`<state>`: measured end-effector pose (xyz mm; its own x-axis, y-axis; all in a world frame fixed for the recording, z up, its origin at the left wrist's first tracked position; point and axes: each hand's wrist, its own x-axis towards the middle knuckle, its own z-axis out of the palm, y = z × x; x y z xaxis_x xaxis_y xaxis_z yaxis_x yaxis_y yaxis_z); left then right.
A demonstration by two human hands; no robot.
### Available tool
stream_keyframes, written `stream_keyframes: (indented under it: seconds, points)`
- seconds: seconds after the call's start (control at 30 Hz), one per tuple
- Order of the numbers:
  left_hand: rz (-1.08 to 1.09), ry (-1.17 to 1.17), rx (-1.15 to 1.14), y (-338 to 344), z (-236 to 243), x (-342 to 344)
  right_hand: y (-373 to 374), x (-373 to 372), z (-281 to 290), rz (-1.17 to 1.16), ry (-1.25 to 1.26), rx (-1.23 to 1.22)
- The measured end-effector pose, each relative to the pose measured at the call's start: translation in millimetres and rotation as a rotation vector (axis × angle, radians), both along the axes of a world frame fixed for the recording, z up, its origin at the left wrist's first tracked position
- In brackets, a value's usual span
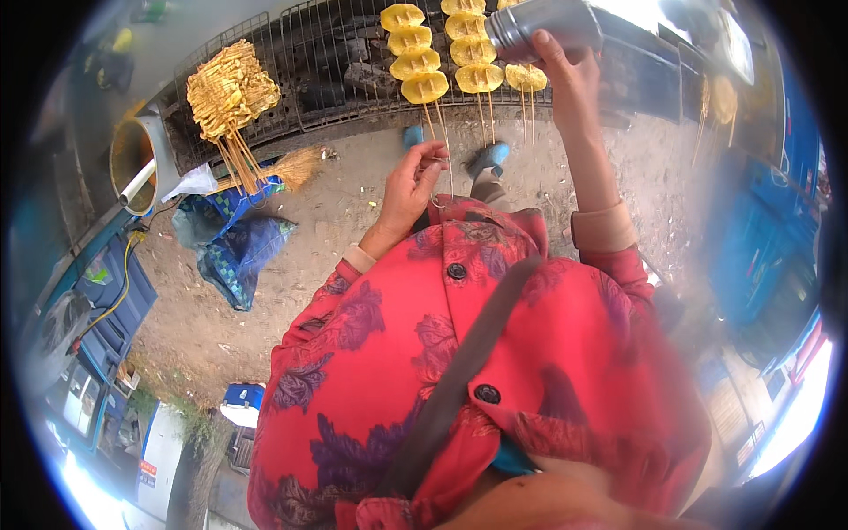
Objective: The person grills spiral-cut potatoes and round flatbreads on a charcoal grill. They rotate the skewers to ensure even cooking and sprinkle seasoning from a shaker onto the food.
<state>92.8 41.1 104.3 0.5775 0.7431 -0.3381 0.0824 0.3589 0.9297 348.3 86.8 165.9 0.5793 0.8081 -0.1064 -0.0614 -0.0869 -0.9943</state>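
My right hand (574, 75) is wrapped round a grey metal shaker (552, 25). The shaker lies tipped sideways, its ridged end pointing left over skewers of round yellow slices, perhaps potato. My left hand (411, 187) is closed in a pinch at the thin sticks of the leftmost slice skewer (413, 64). Beside it on the grill lie a middle slice skewer (475, 51) and a right one (526, 78), partly hidden by the shaker. Farther left, a thick bundle of skewered yellow folded strips (231, 88) rests on the grill, sticks toward me.
The wire grill (327, 53) spans the far side, with dark charcoal-like lumps under it. A blue patterned bag (234, 252) sits on the ground at left, near a straw broom (296, 168). A metal cylinder (137, 163) stands at the grill's left end. Blue panels (760, 238) are at right.
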Motion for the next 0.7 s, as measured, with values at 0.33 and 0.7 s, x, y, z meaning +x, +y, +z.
stream_keyframes:
  seconds: [0.33,0.7]
  points:
    - [-0.09,-0.019,-0.026,5.0,-9.8,-2.6,57.9,9.0,-6.8,0.04,-0.134,-0.064]
    - [-0.2,-0.009,-0.101,4.5,1.9,-2.7,4.0,1.7,6.2,0.003,-0.005,0.0]
